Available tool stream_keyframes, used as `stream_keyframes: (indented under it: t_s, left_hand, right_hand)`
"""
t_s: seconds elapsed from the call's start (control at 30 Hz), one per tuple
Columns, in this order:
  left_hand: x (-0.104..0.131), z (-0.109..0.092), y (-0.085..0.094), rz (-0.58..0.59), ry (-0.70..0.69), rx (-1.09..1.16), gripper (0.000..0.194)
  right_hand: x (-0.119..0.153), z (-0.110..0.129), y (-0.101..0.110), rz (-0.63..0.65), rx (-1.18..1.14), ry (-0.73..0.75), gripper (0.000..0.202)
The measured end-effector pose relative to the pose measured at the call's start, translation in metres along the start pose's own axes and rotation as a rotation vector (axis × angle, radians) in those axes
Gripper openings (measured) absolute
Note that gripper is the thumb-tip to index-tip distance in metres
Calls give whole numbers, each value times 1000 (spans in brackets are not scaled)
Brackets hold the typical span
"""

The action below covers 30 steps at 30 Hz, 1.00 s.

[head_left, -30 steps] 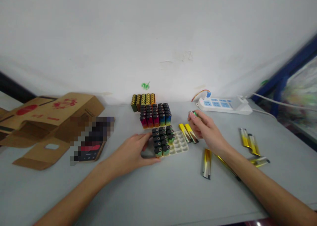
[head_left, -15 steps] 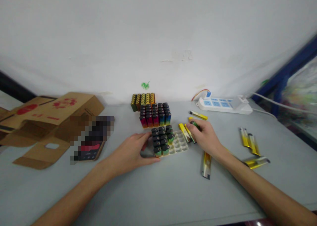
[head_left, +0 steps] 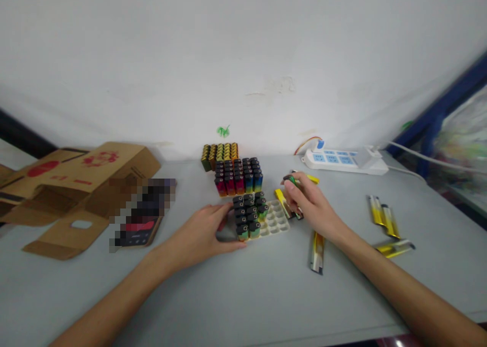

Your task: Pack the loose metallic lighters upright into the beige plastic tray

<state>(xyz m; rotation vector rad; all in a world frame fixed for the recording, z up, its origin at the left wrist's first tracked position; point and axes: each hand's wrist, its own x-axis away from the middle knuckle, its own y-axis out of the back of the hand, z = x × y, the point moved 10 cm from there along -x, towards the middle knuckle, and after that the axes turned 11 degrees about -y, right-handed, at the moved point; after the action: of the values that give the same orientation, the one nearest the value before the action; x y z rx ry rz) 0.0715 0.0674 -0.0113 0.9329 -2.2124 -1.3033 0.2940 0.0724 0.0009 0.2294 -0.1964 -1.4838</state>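
A white tray [head_left: 280, 224] with round-edged cells holds several upright green lighters with black tops [head_left: 248, 216] on its left side; cells at its right are bare. My left hand [head_left: 205, 235] grips the tray's left end, thumb at the front corner and fingers behind the lighters. Right of the tray, my right hand [head_left: 310, 202] pinches a green lighter with a black top [head_left: 291, 180] above the table. Beneath and beside that hand lie yellow lighters [head_left: 282, 201], partly hidden by it.
Behind the tray stand blocks of pink and blue lighters [head_left: 238, 177] and gold-topped ones [head_left: 220, 154]. More yellow lighters [head_left: 388, 221] lie at right. A power strip [head_left: 342, 162] is by the wall. At left are an open cardboard box [head_left: 95, 167] and a phone [head_left: 142, 230].
My right hand has shifted slightly left and up, and the green lighter in it has turned, its black top now pointing left. My left hand and the tray have stayed in place.
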Motion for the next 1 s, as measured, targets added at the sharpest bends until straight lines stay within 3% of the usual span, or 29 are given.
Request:
stream_keyframes:
  t_s: [0.1,0.2,0.47,0.77,1.0]
  left_hand:
    - [0,0,0,-6,-14,-8,49]
    - [0,1,-1,-13,-26,-12,49]
    - [0,1,-2,-7,-24,12,50]
    - [1,2,-2,-12,-27,13,54]
    - [0,0,0,-15,-20,23,51]
  right_hand:
    - [4,11,-6,65,40,85,25]
    - [8,21,-3,29,86,163,21]
    - [18,21,-16,132,60,171,24]
    - [33,44,-23,64,331,470,18]
    - [32,34,-36,125,359,313,24]
